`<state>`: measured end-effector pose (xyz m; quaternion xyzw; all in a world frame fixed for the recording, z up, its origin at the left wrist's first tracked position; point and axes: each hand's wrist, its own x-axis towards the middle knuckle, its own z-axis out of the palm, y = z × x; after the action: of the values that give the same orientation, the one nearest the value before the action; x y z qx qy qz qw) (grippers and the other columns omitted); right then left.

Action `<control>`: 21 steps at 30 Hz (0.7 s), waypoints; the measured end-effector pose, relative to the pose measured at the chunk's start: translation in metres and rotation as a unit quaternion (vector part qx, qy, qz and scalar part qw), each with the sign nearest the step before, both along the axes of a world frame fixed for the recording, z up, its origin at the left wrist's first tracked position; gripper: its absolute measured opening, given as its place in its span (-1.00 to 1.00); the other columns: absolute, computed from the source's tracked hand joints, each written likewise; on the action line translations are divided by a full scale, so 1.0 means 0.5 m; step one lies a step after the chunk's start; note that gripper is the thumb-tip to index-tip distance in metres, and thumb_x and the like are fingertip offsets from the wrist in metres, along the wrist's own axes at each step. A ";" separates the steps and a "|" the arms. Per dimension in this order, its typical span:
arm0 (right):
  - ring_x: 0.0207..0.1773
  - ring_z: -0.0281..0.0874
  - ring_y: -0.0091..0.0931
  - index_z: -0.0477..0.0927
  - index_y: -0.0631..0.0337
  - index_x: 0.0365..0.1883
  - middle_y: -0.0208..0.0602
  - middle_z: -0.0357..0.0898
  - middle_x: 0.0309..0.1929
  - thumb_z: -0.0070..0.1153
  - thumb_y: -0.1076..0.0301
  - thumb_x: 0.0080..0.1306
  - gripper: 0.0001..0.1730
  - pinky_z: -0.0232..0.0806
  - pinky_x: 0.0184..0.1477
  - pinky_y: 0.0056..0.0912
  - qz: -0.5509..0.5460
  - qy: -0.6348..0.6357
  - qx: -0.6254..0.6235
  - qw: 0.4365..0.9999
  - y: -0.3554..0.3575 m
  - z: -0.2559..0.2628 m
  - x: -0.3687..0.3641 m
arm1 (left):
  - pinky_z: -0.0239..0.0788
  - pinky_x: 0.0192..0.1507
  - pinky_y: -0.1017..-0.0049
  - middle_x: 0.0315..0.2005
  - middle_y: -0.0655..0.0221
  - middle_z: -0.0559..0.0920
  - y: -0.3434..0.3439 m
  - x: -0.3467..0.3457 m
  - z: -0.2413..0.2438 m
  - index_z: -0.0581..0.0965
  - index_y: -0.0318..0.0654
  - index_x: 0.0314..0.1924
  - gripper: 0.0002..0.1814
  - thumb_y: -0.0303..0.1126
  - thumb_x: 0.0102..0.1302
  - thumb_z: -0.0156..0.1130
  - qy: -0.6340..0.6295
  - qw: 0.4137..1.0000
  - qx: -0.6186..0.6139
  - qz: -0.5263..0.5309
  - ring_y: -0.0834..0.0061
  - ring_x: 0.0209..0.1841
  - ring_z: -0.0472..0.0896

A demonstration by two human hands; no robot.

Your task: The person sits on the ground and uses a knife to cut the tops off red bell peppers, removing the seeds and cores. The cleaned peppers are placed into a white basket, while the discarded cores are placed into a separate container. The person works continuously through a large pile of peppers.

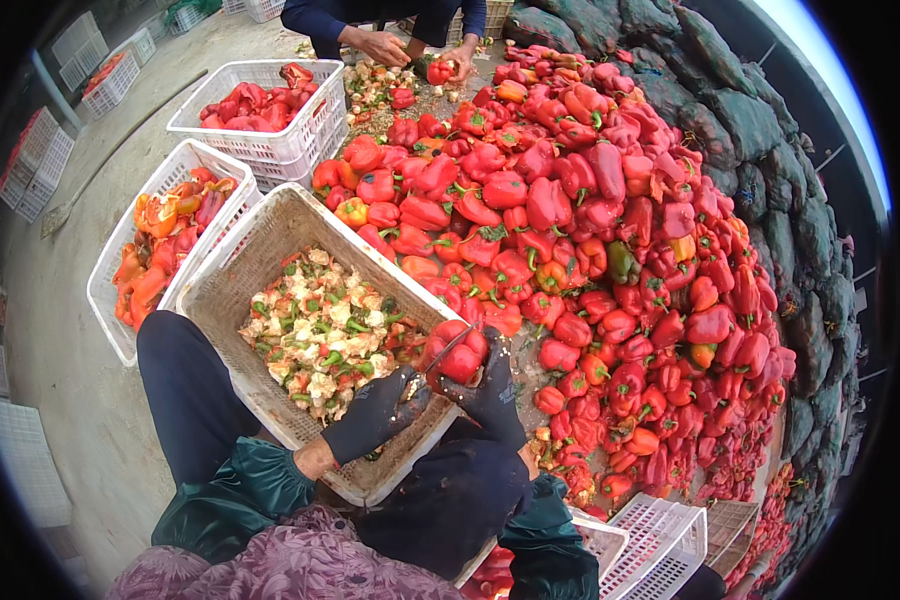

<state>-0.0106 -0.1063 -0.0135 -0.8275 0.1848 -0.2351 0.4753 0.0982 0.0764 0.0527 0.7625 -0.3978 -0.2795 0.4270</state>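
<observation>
Both of my hands wear dark gloves and meet over the right wall of a white plastic crate (221,281) between my knees. My right hand (487,397) is closed around a red bell pepper (461,358). My left hand (390,405) is beside the pepper at its lower left; a thin knife blade (448,347) lies across the pepper, its handle hidden, and which hand holds it I cannot tell. Cut pepper cores with seeds and green stems (322,322) are heaped in the crate below.
A large heap of red bell peppers (547,202) spreads to the right, with stacked green mesh sacks (780,172) behind. Crates of cut peppers (112,300) stand at the left. Another person's hands (420,56) hold a pepper at the top. More crates (656,536) stand at lower right.
</observation>
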 end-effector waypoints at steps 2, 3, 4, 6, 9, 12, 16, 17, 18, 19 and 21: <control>0.11 0.49 -0.19 0.17 0.31 0.33 0.04 0.34 0.18 0.39 0.36 0.04 -0.08 0.41 0.05 -0.20 -0.034 0.060 -0.004 0.998 0.010 -0.031 -0.009 | 0.38 -0.30 0.19 -0.40 0.10 0.58 0.003 -0.006 -0.043 0.40 -0.25 -0.08 -0.72 -0.24 0.36 0.15 0.005 0.999 0.030 0.007 0.09 -0.32 0.59; -0.01 0.54 -0.25 0.23 0.29 0.28 -0.01 0.42 0.07 0.30 0.45 0.10 -0.22 0.44 -0.04 -0.24 -0.075 0.075 -0.054 0.993 -0.012 -0.020 -0.051 | 0.39 -0.28 0.14 -0.35 0.05 0.60 -0.024 -0.034 -0.080 0.40 -0.24 -0.05 -0.72 -0.26 0.35 0.15 0.024 0.999 0.035 -0.018 0.01 -0.27 0.60; -0.12 0.59 -0.30 0.29 0.28 0.23 -0.05 0.49 -0.03 0.21 0.54 0.15 -0.34 0.46 -0.13 -0.29 -0.083 0.071 -0.084 0.991 0.000 -0.022 -0.040 | 0.40 -0.27 0.13 -0.34 0.04 0.60 -0.014 -0.039 -0.107 0.39 -0.23 0.00 -0.69 -0.25 0.35 0.14 0.017 1.000 -0.007 -0.004 0.01 -0.25 0.60; -0.11 0.59 -0.34 0.36 0.31 0.15 -0.12 0.52 -0.14 0.23 0.56 0.14 -0.41 0.44 -0.08 -0.31 -0.072 0.020 -0.072 0.995 0.024 -0.005 -0.013 | 0.40 -0.26 0.13 -0.34 0.03 0.60 0.009 -0.042 -0.137 0.39 -0.23 0.03 -0.67 -0.25 0.35 0.14 0.012 0.999 0.003 0.033 0.01 -0.26 0.60; -0.13 0.59 -0.23 0.35 0.29 0.17 0.00 0.52 -0.15 0.25 0.53 0.16 -0.41 0.46 -0.12 -0.27 -0.027 0.086 0.037 0.995 0.015 -0.019 -0.048 | 0.36 -0.32 0.23 -0.44 0.08 0.56 0.033 -0.038 -0.095 0.40 -0.24 -0.02 -0.69 -0.24 0.34 0.15 0.036 0.993 0.034 0.108 0.05 -0.38 0.57; -0.08 0.58 -0.09 0.38 0.32 0.14 0.15 0.52 -0.11 0.24 0.32 0.22 -0.44 0.45 -0.13 -0.05 0.129 0.142 -0.162 0.968 0.030 -0.015 0.033 | 0.28 -0.34 0.61 -0.47 0.50 0.48 0.135 0.003 -0.071 0.40 -0.28 -0.14 -0.73 -0.24 0.37 0.17 0.131 0.977 -0.037 0.161 0.72 -0.42 0.39; 0.10 0.49 0.01 0.38 0.31 0.15 0.27 0.41 0.07 0.29 0.20 0.04 -0.28 0.44 0.02 -0.09 0.282 0.483 -0.203 0.804 0.036 -0.118 0.153 | 0.30 -0.33 0.56 -0.43 0.46 0.52 0.156 0.032 -0.075 0.42 -0.30 -0.16 -0.71 -0.21 0.37 0.19 0.154 0.961 -0.089 0.211 0.71 -0.40 0.41; 0.11 0.48 0.02 0.39 0.30 0.15 0.27 0.40 0.09 0.31 0.18 -0.01 -0.25 0.44 0.03 -0.10 0.297 0.514 -0.199 0.780 0.026 -0.167 0.158 | 0.31 -0.32 0.55 -0.44 0.46 0.52 0.142 0.029 -0.070 0.43 -0.30 -0.16 -0.71 -0.21 0.36 0.19 0.174 0.956 -0.101 0.213 0.70 -0.41 0.41; 0.12 0.47 0.02 0.40 0.29 0.16 0.27 0.39 0.11 0.33 0.16 -0.05 -0.21 0.44 0.05 -0.10 0.319 0.540 -0.194 0.754 0.025 -0.211 0.167 | 0.31 -0.32 0.54 -0.44 0.46 0.51 0.138 0.025 -0.068 0.44 -0.30 -0.17 -0.71 -0.21 0.36 0.20 0.191 0.950 -0.110 0.221 0.69 -0.41 0.40; 0.12 0.48 0.02 0.41 0.27 0.15 0.26 0.39 0.12 0.35 0.14 -0.08 -0.19 0.43 0.05 -0.10 0.314 0.532 -0.203 0.759 0.020 -0.245 0.168 | 0.31 -0.32 0.52 -0.45 0.44 0.51 0.130 0.020 -0.081 0.44 -0.31 -0.17 -0.71 -0.22 0.35 0.22 0.184 0.954 -0.096 0.216 0.67 -0.41 0.40; 0.10 0.49 0.01 0.42 0.24 0.15 0.24 0.39 0.14 0.38 0.10 -0.14 -0.15 0.42 0.07 -0.08 0.306 0.514 -0.221 0.770 0.017 -0.284 0.168 | 0.32 -0.31 0.48 -0.47 0.41 0.51 0.117 0.008 -0.107 0.45 -0.32 -0.18 -0.72 -0.23 0.33 0.24 0.167 0.962 -0.067 0.206 0.64 -0.41 0.39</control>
<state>0.0733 -0.0978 -0.1555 -0.9198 0.0812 0.3490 0.1596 0.1021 0.1347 -0.0010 0.7400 -0.1725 -0.2816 0.5860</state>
